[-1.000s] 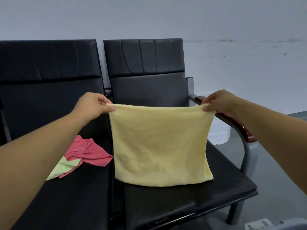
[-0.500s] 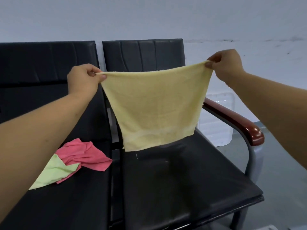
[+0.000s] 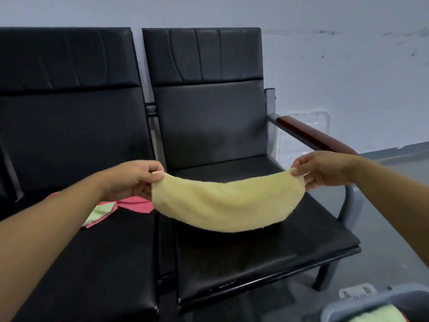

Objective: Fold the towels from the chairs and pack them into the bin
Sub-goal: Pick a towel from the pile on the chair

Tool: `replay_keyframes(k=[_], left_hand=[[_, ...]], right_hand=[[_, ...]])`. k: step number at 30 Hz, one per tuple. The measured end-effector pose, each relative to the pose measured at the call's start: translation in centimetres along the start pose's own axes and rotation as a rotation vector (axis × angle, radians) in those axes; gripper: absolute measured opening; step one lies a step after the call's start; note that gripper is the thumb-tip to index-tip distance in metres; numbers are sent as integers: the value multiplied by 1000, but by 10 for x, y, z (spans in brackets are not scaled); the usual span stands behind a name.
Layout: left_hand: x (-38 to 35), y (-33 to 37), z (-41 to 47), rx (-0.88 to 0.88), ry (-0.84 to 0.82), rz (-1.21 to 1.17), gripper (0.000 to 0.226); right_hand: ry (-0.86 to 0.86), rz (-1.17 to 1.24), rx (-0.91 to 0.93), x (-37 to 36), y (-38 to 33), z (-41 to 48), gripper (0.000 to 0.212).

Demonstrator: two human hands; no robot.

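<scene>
Holding the ends of a yellow towel (image 3: 222,205), both hands were out over the right chair (image 3: 255,256) in the head view. The left hand (image 3: 130,180) pinched the towel's left end, thumb on top, fingers curled under. The right hand (image 3: 325,168) pinched the right end the same way. The towel sagged between the two grips as a curved band, its low edge hanging below both hands, above the middle of the seat. Could not tell whether it touched the seat.

A pink towel (image 3: 137,203) lay crumpled on the left chair (image 3: 81,263), partly hidden behind the left hand. A light green towel (image 3: 102,211) lay touching it. The grey bin (image 3: 348,305) sat at the bottom right corner, well apart from the yellow towel, with green cloth (image 3: 376,316) inside.
</scene>
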State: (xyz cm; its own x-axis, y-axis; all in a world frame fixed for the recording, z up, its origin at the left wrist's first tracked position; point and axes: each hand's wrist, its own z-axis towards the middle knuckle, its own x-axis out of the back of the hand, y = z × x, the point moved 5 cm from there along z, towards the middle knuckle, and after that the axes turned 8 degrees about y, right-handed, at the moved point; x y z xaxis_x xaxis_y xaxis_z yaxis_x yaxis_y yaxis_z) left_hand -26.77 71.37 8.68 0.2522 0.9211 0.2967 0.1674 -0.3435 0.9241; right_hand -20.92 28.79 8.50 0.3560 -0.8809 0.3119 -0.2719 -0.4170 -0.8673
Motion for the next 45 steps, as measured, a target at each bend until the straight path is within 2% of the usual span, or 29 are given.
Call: replay_keyframes(k=[3, 6, 9, 14, 16, 18, 20, 22, 25, 27, 30, 32, 34, 36, 40, 43, 45], left_hand=[[-15, -26, -9, 177, -234, -53, 8], [-27, -50, -8, 238, -294, -9, 7], [-31, -74, 8, 225, -117, 43, 10], [-26, -106, 49, 101, 461, -3, 5], [-27, -114, 64, 82, 628, 66, 10], [-35, -121, 73, 136, 649, 257, 39], [-47, -132, 79, 206, 592, 370, 68], [-56, -140, 83, 261, 548, 434, 81], [-61, -146, 82, 334, 507, 486, 87], [-62, -144, 78, 347, 499, 516, 83], [-64, -140, 69, 357, 489, 512, 57], [-67, -143, 65, 374, 428, 423, 39], [-69, -149, 62, 393, 366, 281, 41], [-67, -153, 58, 406, 340, 245, 45], [-65, -147, 50, 349, 309, 139, 38], [-61, -136, 42, 291, 298, 120, 22], [-55, -131, 38, 292, 318, 76, 21]], right_hand=[[-168, -150, -159, -11, 21, -1, 9], [-173, -198, -246, -17, 39, 6, 8], [-40, -214, -286, -20, 54, 21, 7], [379, -207, -254, -24, 79, 57, 9], [581, -224, -184, -28, 85, 72, 10], [683, -437, -146, -43, 94, 84, 28], [752, -616, -117, -72, 104, 85, 44], [784, -757, 68, -105, 100, 81, 38], [686, -866, 355, -147, 87, 79, 33], [524, -868, 334, -169, 88, 79, 32], [307, -1015, 285, -198, 101, 78, 43], [272, -1046, 281, -204, 108, 79, 53], [229, -1015, 262, -204, 111, 78, 63], [150, -953, 262, -202, 110, 70, 70], [47, -778, 320, -197, 113, 61, 64], [50, -934, 344, -207, 115, 64, 64], [65, -1023, 341, -220, 113, 65, 65]])
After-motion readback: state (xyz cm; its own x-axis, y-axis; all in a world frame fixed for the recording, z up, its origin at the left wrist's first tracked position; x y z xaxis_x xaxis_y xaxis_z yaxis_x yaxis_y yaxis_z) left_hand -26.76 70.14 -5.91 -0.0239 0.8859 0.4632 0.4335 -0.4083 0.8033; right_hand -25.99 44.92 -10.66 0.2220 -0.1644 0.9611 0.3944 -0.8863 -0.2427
